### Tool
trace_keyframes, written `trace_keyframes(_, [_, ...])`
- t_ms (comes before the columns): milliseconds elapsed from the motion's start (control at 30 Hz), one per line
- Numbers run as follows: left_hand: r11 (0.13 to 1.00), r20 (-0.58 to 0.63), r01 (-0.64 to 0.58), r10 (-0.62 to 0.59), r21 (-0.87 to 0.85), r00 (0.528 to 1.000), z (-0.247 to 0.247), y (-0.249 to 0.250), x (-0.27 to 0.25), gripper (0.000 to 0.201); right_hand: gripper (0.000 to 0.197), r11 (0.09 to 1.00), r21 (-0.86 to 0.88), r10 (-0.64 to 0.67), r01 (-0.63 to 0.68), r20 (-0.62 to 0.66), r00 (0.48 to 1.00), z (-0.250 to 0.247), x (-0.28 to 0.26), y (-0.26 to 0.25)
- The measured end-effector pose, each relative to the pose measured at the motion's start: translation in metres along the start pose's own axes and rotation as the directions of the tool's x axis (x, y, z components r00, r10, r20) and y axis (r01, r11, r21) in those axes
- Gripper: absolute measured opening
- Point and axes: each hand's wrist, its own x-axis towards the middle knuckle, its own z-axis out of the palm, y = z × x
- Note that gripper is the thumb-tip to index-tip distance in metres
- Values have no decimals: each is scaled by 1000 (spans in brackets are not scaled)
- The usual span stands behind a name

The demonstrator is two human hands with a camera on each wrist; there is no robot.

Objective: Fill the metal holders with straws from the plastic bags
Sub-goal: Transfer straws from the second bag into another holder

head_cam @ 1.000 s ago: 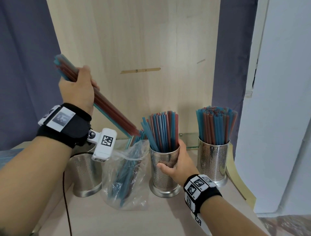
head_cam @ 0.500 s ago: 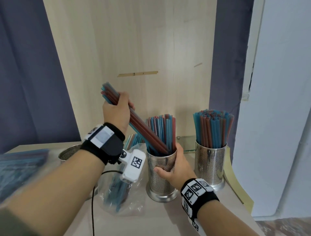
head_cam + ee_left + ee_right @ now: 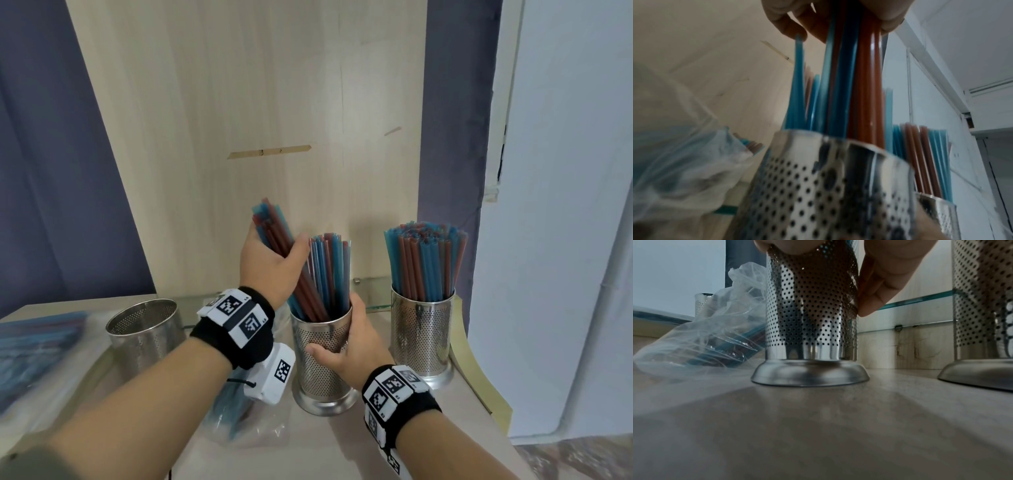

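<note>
Head view: the left hand (image 3: pixel 274 270) has its fingers and thumb curled round a bundle of straws (image 3: pixel 277 236), blue and reddish-brown, gripped near the upper end; the bundle leans to the left, and its lower ends are down inside the middle holder (image 3: pixel 320 359), beside the straws that stand there upright. The right hand (image 3: pixel 352 346) is wrapped round the perforated wall of that same holder just below its rim, directly under and to the right of the left hand. A full holder (image 3: pixel 423 329) stands just right of the right hand, and an empty holder (image 3: pixel 144 329) stands left of the left wrist. A plastic bag (image 3: pixel 239 418) with straws in it lies on the table (image 3: pixel 308 455) under the left forearm, touching the middle holder's foot; a second, blurred bag of straws (image 3: pixel 30 349) lies far to the left. Left wrist view: the fingers (image 3: pixel 789 24) pinch the bundle from both sides at the top of the picture, and the straws run down from them into the holder's rim below. Right wrist view: the thumb and fingers (image 3: pixel 877 293) clasp the holder's wall from either side, high above its flared foot, which sits flat on the table; the plastic bag lies crumpled to the left of this hand.
</note>
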Motion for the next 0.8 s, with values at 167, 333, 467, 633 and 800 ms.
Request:
trace_keyframes(167, [989, 73, 22, -33, 146, 997, 5, -21, -10, 39, 104, 1000, 15, 4, -4, -5, 1000, 2, 0, 1])
trace_keyframes(333, [960, 88, 10, -36, 280, 995, 7, -21, -18, 39, 104, 1000, 19, 1, -1, -3, 1000, 3, 1, 4])
trace_keyframes(467, [945, 43, 4, -19, 327, 999, 8, -27, -17, 57, 102, 1000, 21, -2, 2, -15, 1000, 4, 2, 5])
trace_keyframes(633, [938, 53, -39, 22, 345, 998, 7, -32, -17, 56, 101, 1000, 25, -7, 7, -11, 1000, 3, 2, 4])
trace_keyframes(800, [903, 177, -167, 103, 396, 979, 0, -40, -13, 67, 100, 1000, 27, -16, 16, -17, 1000, 2, 2, 5])
